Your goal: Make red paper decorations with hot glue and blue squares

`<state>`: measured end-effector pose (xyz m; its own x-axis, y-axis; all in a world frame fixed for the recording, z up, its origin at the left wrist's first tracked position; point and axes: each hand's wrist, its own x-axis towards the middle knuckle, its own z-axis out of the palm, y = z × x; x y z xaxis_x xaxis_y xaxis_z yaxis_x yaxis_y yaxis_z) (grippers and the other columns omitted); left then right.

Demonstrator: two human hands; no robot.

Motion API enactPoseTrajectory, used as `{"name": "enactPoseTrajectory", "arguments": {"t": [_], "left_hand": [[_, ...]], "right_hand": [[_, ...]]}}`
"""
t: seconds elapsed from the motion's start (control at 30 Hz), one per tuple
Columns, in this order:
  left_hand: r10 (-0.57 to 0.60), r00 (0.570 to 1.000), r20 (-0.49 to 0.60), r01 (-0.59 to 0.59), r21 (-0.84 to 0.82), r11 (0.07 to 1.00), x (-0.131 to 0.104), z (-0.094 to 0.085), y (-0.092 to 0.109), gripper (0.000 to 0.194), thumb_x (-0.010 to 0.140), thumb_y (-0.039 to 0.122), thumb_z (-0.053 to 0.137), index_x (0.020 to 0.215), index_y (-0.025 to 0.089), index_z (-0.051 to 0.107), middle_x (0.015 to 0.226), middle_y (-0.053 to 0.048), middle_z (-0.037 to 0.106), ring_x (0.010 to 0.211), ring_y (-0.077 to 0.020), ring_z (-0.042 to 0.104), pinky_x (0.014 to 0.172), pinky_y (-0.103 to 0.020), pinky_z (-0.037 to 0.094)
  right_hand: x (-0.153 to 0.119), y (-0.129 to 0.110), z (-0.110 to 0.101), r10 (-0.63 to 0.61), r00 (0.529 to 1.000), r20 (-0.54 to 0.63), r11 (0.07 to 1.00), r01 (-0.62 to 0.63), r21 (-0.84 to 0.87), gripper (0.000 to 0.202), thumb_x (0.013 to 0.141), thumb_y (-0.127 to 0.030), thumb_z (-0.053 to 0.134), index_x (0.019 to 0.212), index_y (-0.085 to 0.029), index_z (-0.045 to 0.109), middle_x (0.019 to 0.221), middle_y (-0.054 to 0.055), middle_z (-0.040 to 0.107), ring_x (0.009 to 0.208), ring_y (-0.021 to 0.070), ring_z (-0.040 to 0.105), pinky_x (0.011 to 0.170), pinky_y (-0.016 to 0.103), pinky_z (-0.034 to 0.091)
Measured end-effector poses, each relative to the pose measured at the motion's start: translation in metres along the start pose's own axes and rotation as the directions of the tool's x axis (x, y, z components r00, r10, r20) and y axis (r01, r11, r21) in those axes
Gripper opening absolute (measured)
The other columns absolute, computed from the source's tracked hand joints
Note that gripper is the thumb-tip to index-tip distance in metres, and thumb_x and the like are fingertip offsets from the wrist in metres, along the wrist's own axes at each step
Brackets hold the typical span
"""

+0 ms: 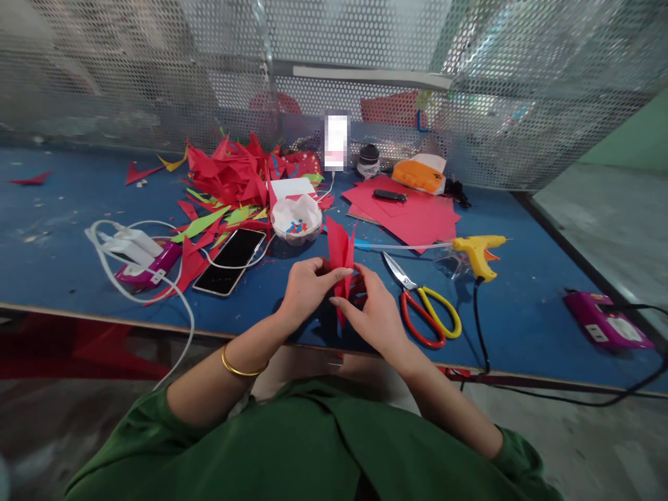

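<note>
Left hand (307,284): fingers pinched on the folded red paper (340,252), centre frame.
Right hand (371,313): fingertips closed on the same paper's lower edge.
Scissors (424,306): right of hands, on the blue table (52,264).
Phone (229,260): left of hands.

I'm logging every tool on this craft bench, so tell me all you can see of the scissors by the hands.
The scissors with one red and one yellow plastic handle loop lie flat on the blue tabletop, just beside the person's right hand without touching it. The bare silver metal blades are shut and point up and to the left, toward the folded red paper; the loops point toward the table's near edge. A dark pivot screw joins the blades. The yellow hot glue gun lies just beyond them.
</note>
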<state>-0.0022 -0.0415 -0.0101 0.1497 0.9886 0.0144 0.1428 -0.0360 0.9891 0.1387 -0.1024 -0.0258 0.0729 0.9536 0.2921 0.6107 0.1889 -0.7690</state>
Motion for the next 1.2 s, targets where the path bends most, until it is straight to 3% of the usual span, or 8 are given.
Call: {"name": "enactPoseTrajectory", "arguments": {"t": [0.23, 0.33, 0.43, 0.53, 0.7, 0.9, 1.1, 1.2], "left_hand": [[-0.047, 0.998, 0.041, 0.055, -0.249, 0.967, -0.001, 0.004, 0.006, 0.038, 0.063, 0.047, 0.084, 0.072, 0.012, 0.072, 0.070, -0.002, 0.069, 0.063, -0.0132, 0.056, 0.063, -0.025, 0.046], [-0.087, 0.996, -0.016, 0.080, -0.258, 0.963, -0.001, 0.001, 0.002, 0.040, 0.066, 0.049, 0.083, 0.079, 0.012, 0.073, 0.074, -0.003, 0.071, 0.065, -0.0138, 0.058, 0.064, -0.025, 0.047], [-0.141, 0.989, -0.044, 0.125, -0.269, 0.955, -0.002, -0.001, -0.006, 0.039, 0.067, 0.049, 0.082, 0.079, 0.013, 0.073, 0.074, -0.004, 0.071, 0.064, -0.0141, 0.059, 0.062, -0.025, 0.047], [-0.180, 0.983, -0.038, 0.161, -0.296, 0.941, -0.003, -0.002, -0.010, 0.038, 0.065, 0.049, 0.083, 0.074, 0.014, 0.072, 0.071, -0.003, 0.071, 0.061, -0.0133, 0.059, 0.058, -0.024, 0.046], [-0.177, 0.984, 0.019, 0.169, -0.426, 0.889, -0.004, -0.001, -0.007, 0.037, 0.066, 0.046, 0.084, 0.082, 0.015, 0.074, 0.071, -0.001, 0.072, 0.064, -0.0137, 0.062, 0.065, -0.025, 0.051], [-0.271, 0.962, 0.025, 0.235, -0.578, 0.782, -0.004, 0.001, 0.001, 0.040, 0.065, 0.042, 0.085, 0.091, 0.014, 0.073, 0.077, -0.004, 0.075, 0.063, -0.0141, 0.064, 0.061, -0.025, 0.052], [-0.382, 0.922, 0.063, 0.354, -0.538, 0.765, -0.008, 0.000, 0.003, 0.036, 0.074, 0.043, 0.077, 0.093, 0.013, 0.069, 0.082, -0.008, 0.074, 0.064, -0.0157, 0.066, 0.060, -0.028, 0.055], [-0.212, 0.961, -0.177, 0.126, -0.404, 0.906, -0.011, -0.009, 0.001, 0.044, 0.079, 0.046, 0.072, 0.111, 0.017, 0.065, 0.115, -0.011, 0.070, 0.095, -0.0197, 0.068, 0.077, -0.029, 0.055]], "right_hand": [[0.005, 0.009, 0.000, 0.131, 0.990, -0.051, 0.947, -0.109, 0.301, 0.043, 0.087, -0.035, 0.061, 0.126, -0.021, 0.055, 0.108, 0.011, 0.073, 0.096, 0.0266, 0.070, 0.083, 0.044, 0.058], [0.003, 0.014, -0.007, 0.084, 0.961, -0.264, 0.995, -0.067, 0.073, 0.074, 0.084, -0.035, 0.066, 0.148, -0.015, 0.035, 0.135, 0.022, 0.059, 0.122, 0.0352, 0.060, 0.095, 0.055, 0.052], [-0.002, 0.013, -0.017, -0.183, 0.905, -0.385, 0.937, 0.043, -0.346, 0.090, 0.086, -0.031, 0.066, 0.158, -0.015, 0.015, 0.157, 0.027, 0.033, 0.145, 0.0418, 0.032, 0.109, 0.065, 0.036], [-0.008, 0.006, -0.025, -0.405, 0.895, -0.185, 0.792, 0.243, -0.560, 0.068, 0.093, -0.020, 0.053, 0.156, -0.024, 0.027, 0.160, 0.016, 0.034, 0.151, 0.0361, 0.022, 0.116, 0.064, 0.027], [-0.006, 0.006, -0.029, -0.433, 0.901, 0.031, 0.773, 0.389, -0.501, 0.032, 0.095, -0.026, 0.053, 0.125, -0.020, 0.064, 0.132, 0.010, 0.067, 0.140, 0.0318, 0.045, 0.116, 0.058, 0.033], [-0.001, 0.005, -0.028, -0.501, 0.828, 0.251, 0.738, 0.560, -0.376, 0.050, 0.092, -0.043, 0.060, 0.133, -0.016, 0.059, 0.141, 0.015, 0.060, 0.138, 0.0317, 0.047, 0.117, 0.057, 0.032], [0.000, 0.007, -0.027, -0.518, 0.837, 0.177, 0.735, 0.542, -0.407, 0.041, 0.095, -0.010, 0.044, 0.127, -0.023, 0.065, 0.130, 0.006, 0.069, 0.128, 0.0230, 0.059, 0.111, 0.048, 0.042], [0.006, 0.012, -0.033, -0.463, 0.879, 0.117, 0.822, 0.475, -0.315, 0.038, 0.094, -0.013, 0.046, 0.121, -0.027, 0.069, 0.122, 0.004, 0.073, 0.120, 0.0219, 0.064, 0.108, 0.048, 0.045]]}}
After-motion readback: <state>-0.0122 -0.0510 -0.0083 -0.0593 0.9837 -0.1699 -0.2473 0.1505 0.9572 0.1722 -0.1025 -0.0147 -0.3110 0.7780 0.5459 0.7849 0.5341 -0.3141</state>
